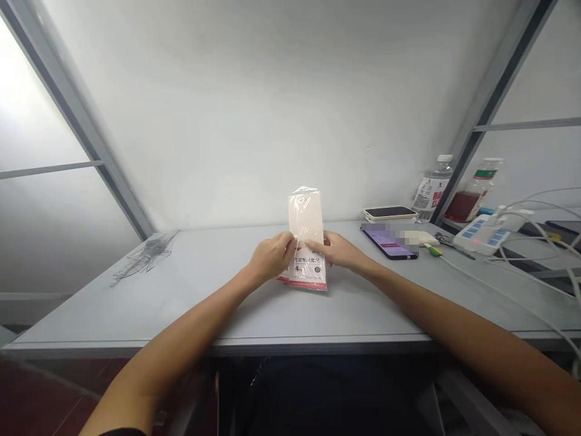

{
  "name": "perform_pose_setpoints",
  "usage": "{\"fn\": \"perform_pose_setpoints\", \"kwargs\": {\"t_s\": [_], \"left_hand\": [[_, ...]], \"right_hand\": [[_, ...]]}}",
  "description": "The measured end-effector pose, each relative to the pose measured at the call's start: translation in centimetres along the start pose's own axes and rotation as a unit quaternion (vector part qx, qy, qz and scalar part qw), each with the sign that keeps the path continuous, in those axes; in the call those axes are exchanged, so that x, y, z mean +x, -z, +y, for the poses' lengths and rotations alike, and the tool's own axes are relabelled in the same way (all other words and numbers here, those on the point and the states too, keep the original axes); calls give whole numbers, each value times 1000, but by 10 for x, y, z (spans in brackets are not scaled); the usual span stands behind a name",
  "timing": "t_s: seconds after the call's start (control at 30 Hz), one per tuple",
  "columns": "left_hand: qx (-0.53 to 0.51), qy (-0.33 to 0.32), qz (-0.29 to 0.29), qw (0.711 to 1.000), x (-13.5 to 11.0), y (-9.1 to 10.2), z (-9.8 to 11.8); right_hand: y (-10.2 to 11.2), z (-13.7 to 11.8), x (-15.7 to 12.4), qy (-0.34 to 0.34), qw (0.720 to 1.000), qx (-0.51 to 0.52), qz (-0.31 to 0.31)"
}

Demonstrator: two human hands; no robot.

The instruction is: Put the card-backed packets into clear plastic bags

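Note:
A clear plastic packet [307,227] with a pale card inside and a red-and-white printed label at its bottom stands upright on the grey table [181,290], over the table's middle. My left hand [271,257] pinches the packet's left edge with closed fingers. My right hand [338,249] grips its right edge the same way. The packet's lower end rests near the tabletop, on what looks like more packets of the same kind.
A dark phone [389,241] lies to the right, with a second device on a cream base [390,214] behind it. Two bottles [433,188] stand at the back right. A power strip [483,233] with white cables lies at the far right. Pencil scribbles [145,254] mark the table's left.

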State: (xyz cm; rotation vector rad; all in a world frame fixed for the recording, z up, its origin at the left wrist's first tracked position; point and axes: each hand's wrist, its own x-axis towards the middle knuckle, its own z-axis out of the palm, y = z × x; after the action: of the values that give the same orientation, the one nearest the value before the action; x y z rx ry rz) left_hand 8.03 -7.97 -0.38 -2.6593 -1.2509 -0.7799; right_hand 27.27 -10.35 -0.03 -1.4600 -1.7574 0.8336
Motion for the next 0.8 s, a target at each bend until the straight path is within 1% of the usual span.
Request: {"fn": "perform_pose_setpoints", "kwargs": {"t_s": [0.1, 0.13, 0.2, 0.3, 0.43, 0.53, 0.67, 0.8], "left_hand": [[-31, -17, 6, 999, -1, -1, -1], [-37, -23, 7, 999, -1, -1, -2], [-44, -32, 12, 998, -2, -2, -1], [-54, -23, 33, 998, -2, -4, 3], [-53, -18, 43, 998, -3, -4, 6], [-37, -28, 32, 998, -3, -4, 6], [-19, -36, 18, 999, -3, -3, 5], [8, -42, -5, 999, -3, -5, 5]], "right_hand": [[-3, -3, -2, 57, 995, 61, -52], [-5, -3, -3, 76, 993, 73, -58], [-7, -2, -5, 113, 988, 87, -65], [-9, -1, -7, 146, 984, 83, -54], [-9, 0, -9, 157, 986, 48, -34], [-8, -1, -10, 156, 987, 31, -25], [-9, -5, -12, 154, 987, 27, -36], [-10, -7, -14, 145, 989, 0, -37]]}}
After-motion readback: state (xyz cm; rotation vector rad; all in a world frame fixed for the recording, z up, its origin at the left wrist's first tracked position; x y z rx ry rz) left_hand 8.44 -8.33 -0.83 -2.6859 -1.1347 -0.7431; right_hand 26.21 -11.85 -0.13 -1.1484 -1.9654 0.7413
